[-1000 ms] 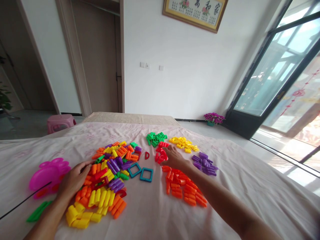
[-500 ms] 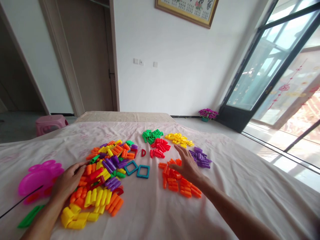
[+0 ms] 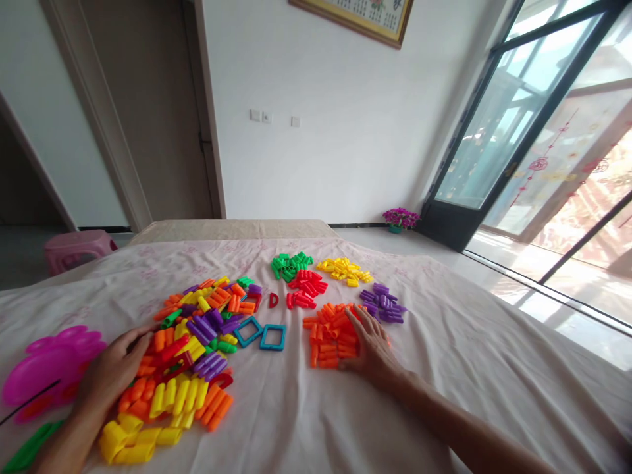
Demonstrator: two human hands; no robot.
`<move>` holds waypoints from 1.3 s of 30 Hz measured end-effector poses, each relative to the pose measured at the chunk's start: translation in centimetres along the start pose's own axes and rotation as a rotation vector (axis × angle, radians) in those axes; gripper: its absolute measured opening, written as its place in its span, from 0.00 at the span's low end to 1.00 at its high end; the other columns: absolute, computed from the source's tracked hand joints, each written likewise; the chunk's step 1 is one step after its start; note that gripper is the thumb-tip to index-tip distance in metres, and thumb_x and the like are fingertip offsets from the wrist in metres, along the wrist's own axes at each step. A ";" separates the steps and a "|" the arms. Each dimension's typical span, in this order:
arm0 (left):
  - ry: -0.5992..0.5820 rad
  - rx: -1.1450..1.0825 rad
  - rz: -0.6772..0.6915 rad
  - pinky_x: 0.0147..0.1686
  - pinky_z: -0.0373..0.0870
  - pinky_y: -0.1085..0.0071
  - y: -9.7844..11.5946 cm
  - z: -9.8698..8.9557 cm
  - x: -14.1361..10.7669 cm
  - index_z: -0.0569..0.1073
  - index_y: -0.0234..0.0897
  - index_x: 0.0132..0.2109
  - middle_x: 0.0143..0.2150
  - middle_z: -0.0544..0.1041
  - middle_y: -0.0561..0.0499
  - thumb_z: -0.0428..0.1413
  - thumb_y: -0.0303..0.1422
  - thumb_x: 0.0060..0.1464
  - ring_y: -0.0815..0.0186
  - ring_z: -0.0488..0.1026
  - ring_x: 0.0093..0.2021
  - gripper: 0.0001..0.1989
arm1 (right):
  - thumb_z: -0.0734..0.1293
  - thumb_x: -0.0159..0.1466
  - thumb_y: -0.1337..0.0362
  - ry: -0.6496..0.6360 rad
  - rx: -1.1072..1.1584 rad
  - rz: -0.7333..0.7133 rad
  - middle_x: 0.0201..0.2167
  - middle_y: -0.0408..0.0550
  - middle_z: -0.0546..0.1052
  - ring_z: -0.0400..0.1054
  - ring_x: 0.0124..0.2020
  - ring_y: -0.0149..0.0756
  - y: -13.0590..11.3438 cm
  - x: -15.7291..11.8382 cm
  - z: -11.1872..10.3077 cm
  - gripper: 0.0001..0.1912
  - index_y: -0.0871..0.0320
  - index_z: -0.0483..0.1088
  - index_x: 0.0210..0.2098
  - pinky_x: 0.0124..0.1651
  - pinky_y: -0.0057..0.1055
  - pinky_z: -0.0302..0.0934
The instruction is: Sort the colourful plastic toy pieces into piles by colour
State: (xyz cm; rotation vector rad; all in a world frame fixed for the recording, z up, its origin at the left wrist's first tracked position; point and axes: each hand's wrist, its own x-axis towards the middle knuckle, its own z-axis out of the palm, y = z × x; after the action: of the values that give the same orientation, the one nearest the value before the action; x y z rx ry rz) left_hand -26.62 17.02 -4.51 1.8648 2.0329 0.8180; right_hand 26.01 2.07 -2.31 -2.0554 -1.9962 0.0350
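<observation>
My right hand (image 3: 371, 345) lies with fingers spread against the right side of a pile of orange plastic building pieces (image 3: 330, 334), its fingertips over some of them. My left hand (image 3: 114, 363) rests at the left edge of a large mixed heap of orange, yellow, purple, red and green pieces (image 3: 197, 345). Its thumb and fingers are apart, with the fingertips partly hidden by the heap. Two teal square frames (image 3: 272, 337) lie flat between the heap and the orange pile. A small red D-shaped piece (image 3: 273, 301) lies behind them.
Farther back are separate piles of green pieces (image 3: 291, 265), red pieces (image 3: 307, 286), yellow pieces (image 3: 344, 270) and purple pieces (image 3: 384, 304). A pink paw-shaped tray (image 3: 42, 362) lies at the left, by a green piece (image 3: 32, 447). The cloth (image 3: 276, 428) is wrinkled.
My right hand has come down onto the orange pile's right side, and the orange pieces there now sit closer together. My left hand stays by the mixed heap. The view has shifted slightly right.
</observation>
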 end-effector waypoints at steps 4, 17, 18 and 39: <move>-0.073 -0.069 -0.080 0.40 0.69 0.71 0.1 -0.1 0.1 0.73 0.39 0.53 0.50 0.78 0.47 0.46 0.45 0.59 0.57 0.75 0.46 0.23 | 0.71 0.50 0.46 0.032 0.026 -0.027 0.71 0.52 0.45 0.37 0.69 0.57 -0.6 1.7 0.6 0.53 0.48 0.46 0.69 0.66 0.53 0.40; -0.080 -0.062 -0.116 0.40 0.68 0.67 0.7 -0.3 -0.1 0.74 0.42 0.53 0.50 0.78 0.47 0.46 0.47 0.58 0.55 0.75 0.46 0.23 | 0.64 0.52 0.68 -0.008 -0.039 -0.002 0.64 0.41 0.62 0.44 0.68 0.51 8.9 5.9 -3.8 0.31 0.46 0.70 0.56 0.66 0.52 0.41; -0.081 -0.054 -0.120 0.40 0.69 0.67 0.7 -0.3 -0.1 0.74 0.42 0.53 0.50 0.79 0.47 0.46 0.48 0.58 0.55 0.76 0.45 0.23 | 0.65 0.52 0.67 -0.054 -0.047 -0.029 0.65 0.41 0.61 0.43 0.68 0.51 9.3 6.1 -3.9 0.33 0.45 0.69 0.57 0.66 0.52 0.41; -0.071 -0.011 -0.136 0.36 0.69 0.70 0.8 -0.4 0.0 0.74 0.41 0.52 0.47 0.80 0.48 0.47 0.47 0.57 0.57 0.76 0.42 0.23 | 0.69 0.53 0.52 -0.062 -0.021 -0.028 0.57 0.46 0.70 0.54 0.62 0.50 7.4 7.4 -2.9 0.25 0.47 0.73 0.51 0.63 0.47 0.43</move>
State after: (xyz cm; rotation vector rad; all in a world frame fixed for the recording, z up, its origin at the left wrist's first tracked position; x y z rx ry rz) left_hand -26.23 16.97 -3.73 1.7030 2.0806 0.7151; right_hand 34.19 8.72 0.21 -2.0630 -2.0695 0.0735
